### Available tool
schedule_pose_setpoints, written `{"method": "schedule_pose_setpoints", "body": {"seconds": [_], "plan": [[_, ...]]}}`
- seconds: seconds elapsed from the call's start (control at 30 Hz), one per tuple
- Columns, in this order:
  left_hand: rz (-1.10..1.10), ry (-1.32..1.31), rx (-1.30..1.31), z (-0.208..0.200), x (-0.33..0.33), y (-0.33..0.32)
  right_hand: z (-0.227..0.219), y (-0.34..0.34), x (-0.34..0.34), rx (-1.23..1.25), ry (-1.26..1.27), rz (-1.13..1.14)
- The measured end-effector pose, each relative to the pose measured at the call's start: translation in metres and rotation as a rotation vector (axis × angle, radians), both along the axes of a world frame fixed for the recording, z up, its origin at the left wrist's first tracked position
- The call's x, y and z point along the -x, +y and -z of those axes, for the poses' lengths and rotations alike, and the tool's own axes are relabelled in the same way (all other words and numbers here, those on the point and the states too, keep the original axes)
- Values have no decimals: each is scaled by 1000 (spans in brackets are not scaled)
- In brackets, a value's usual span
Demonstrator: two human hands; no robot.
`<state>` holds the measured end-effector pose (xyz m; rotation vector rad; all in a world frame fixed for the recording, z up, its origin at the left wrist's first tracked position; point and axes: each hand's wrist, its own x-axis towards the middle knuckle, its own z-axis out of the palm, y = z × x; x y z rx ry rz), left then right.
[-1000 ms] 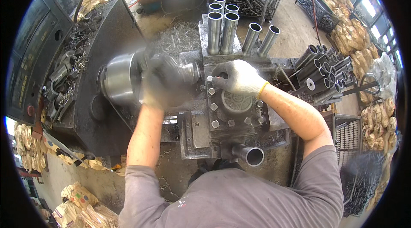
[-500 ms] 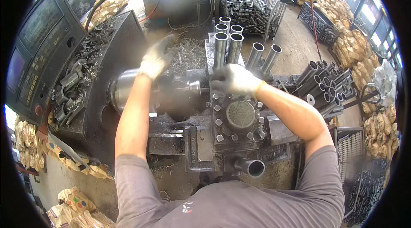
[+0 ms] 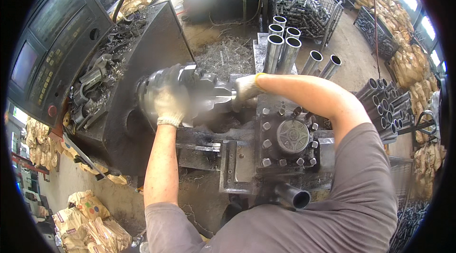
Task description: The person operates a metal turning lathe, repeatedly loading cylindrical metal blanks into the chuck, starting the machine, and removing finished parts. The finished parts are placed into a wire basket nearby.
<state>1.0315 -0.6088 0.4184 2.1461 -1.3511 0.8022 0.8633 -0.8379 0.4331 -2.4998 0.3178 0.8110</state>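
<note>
My left hand (image 3: 169,103), in a whitish work glove, rests on the dark round chuck (image 3: 147,92) of a lathe; its fingers are smeared by blur. To its right, stepped metal jaws (image 3: 209,92) reach toward my right hand (image 3: 247,87), gloved too. That hand curls at the jaws' outer end, its fingers bent and partly hidden; what they hold I cannot make out. Just right of and nearer than my right hand sits the square tool post (image 3: 292,137), with bolts around its round cap.
Bright steel tubes (image 3: 274,53) stand upright beyond the tool post, and more tubes (image 3: 380,103) lie bundled at right. A control panel (image 3: 52,58) and a ledge of metal scrap (image 3: 97,77) flank the left. A dark tube (image 3: 294,196) juts out near my body.
My left hand has come down and nearer onto the chuck. My right hand has left the tool post's far side for the jaws' end. The whole view has shifted.
</note>
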Motion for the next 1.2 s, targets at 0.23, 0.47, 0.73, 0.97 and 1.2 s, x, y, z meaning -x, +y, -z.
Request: {"method": "schedule_pose_setpoints", "body": {"seconds": [0.23, 0.47, 0.73, 0.97, 1.2], "plan": [[35, 282, 4, 6, 2, -3, 5, -9, 18, -72, -174, 40], [145, 277, -8, 8, 6, -20, -52, -48, 96, 584, 84, 89], [605, 242, 270, 1, 34, 59, -143, 179, 148, 759, -551, 468], [780, 2304, 355, 56, 215, 178, 19, 306, 214, -993, -407, 1044], [160, 2220, 378, 119, 235, 159, 121, 302, 225, -648, -203, 966]]}}
